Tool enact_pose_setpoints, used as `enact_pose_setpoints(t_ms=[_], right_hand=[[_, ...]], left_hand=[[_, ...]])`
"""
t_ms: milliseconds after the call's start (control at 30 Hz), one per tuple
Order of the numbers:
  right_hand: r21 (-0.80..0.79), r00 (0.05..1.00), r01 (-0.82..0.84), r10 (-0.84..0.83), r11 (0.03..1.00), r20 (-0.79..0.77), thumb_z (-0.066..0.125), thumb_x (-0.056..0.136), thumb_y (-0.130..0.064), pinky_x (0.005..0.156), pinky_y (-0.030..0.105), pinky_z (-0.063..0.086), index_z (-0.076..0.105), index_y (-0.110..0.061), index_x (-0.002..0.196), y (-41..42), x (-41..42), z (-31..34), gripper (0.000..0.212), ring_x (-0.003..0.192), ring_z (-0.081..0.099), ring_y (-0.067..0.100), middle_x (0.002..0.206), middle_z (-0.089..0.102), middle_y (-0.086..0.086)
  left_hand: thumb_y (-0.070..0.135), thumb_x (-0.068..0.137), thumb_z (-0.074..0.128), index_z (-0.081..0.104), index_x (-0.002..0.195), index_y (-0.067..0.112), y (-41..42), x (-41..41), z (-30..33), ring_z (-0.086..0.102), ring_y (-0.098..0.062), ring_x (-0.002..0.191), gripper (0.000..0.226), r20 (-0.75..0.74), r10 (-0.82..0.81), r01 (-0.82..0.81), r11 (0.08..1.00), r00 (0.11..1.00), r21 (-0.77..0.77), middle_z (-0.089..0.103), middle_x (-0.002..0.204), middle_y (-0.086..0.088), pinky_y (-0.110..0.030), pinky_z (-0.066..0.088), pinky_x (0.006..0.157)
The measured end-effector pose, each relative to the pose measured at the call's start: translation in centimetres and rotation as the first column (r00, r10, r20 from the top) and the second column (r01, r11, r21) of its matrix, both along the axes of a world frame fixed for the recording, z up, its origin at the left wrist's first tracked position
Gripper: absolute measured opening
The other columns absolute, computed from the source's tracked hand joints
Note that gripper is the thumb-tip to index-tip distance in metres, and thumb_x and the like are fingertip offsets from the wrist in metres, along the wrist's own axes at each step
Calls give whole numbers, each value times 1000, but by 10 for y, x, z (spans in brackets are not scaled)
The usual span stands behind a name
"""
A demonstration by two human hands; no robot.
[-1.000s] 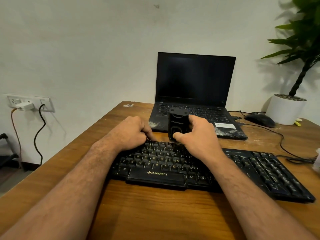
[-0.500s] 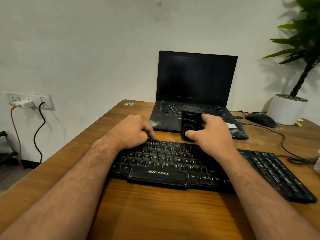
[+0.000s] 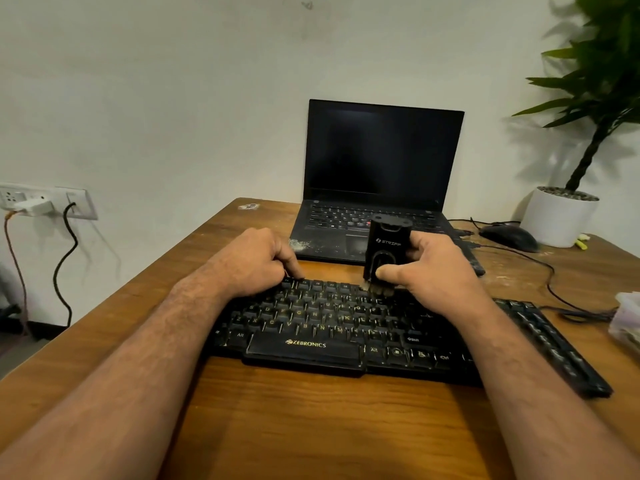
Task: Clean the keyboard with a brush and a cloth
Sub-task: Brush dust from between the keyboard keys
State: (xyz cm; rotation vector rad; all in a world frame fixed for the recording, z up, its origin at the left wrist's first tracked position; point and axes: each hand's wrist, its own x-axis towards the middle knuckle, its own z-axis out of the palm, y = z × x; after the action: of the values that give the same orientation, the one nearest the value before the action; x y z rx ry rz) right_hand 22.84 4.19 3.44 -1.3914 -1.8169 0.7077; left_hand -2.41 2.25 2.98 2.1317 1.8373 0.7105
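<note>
Right, brush work: my right hand (image 3: 434, 271) grips the brush (image 3: 386, 249) upright, thumb across its front and fingers curled round the back, so the bristles point straight down into the gaps between keys.
Brush position: it stands at the far edge of the keyboard (image 3: 346, 323), bristles touching the top row a little right of the middle — I judge that's where the grit sits deepest.
Left hand: my left hand (image 3: 258, 261) holds nothing; its fingers are curled under, tips pressing down on the keyboard's far-left corner — there, I reckon, to keep the board from sliding under the brush strokes.
Keyboard: black, lying flat across the near part of the desk (image 3: 311, 427), its right end running off at an angle.
Cloth: I cannot pick one out for sure; a pale bundle (image 3: 625, 315) sits just past the keyboard's right end, but what it is I cannot tell.
Behind the keyboard: a laptop (image 3: 381, 174), open, screen dark, pale dust on its palm rest.
Stage: brushing seems under way; the wiping part looks not yet begun.
Risk: loosened crumbs may simply drop back between the rows.
</note>
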Motion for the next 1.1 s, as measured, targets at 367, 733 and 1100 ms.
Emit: enact_pose_setpoints(t_ms=[367, 733, 1100], right_hand=[[-2, 999, 28, -28, 1000, 32, 86, 74, -17, 64, 18, 54, 69, -34, 107, -5, 28, 10, 40, 77, 71, 0, 88, 75, -13], [139, 986, -152, 142, 979, 83, 80, 79, -24, 69, 7, 49, 65, -30, 124, -9, -50, -8, 48, 84, 66, 0, 106, 72, -13], [-43, 927, -347, 336, 937, -168, 83, 76, -10, 78, 22, 58, 69, -29, 112, -26, -43, 2, 43, 90, 73, 5, 99, 77, -10]], left_hand=[[-9, 80, 47, 80, 88, 30, 0, 0, 0, 54, 12, 48, 51, -16, -20, 21, 999, 1000, 29, 75, 99, 9, -4, 36, 44], [-6, 78, 49, 79, 82, 34, 3, 1, 0, 56, 14, 56, 51, -31, 11, -10, 1000, 999, 28, 71, 84, 18, -4, 37, 50], [-2, 79, 54, 72, 64, 35, 4, -2, -2, 63, 5, 64, 44, -25, 6, -5, 999, 1000, 31, 72, 73, 18, -19, 49, 62]])
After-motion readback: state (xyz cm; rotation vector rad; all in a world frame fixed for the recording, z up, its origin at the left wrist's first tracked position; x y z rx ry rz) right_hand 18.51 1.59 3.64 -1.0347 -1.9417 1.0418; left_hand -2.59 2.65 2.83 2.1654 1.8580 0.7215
